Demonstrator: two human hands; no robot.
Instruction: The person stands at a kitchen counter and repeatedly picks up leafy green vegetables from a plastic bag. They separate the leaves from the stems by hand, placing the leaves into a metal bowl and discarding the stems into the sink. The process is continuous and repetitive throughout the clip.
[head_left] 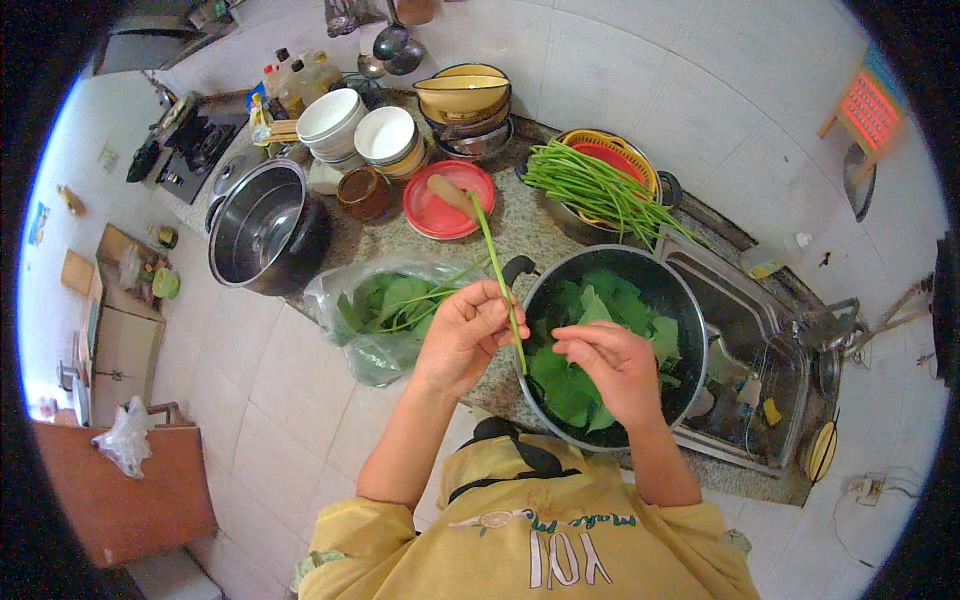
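My left hand (462, 335) pinches a long green leaf stalk (490, 240) that stands slantwise, its lower end hanging beside the pot's rim. My right hand (617, 368) is over the dark pot (703, 335), thumb and fingertips pressed together near the stalk. Whatever those fingertips hold, if anything, is too small to make out. Broad green leaves (562, 390) lie inside the pot below my right hand. Left of the pot, a clear plastic bag (375, 365) lies open with more leaves and stalks in it.
A bunch of bare stalks (595, 188) rests across a yellow basket (625, 145) behind the pot. The sink (765, 400) adjoins on the right. A red plate (437, 212), white bowls (385, 133) and a deep black pot (265, 230) stand at the left back.
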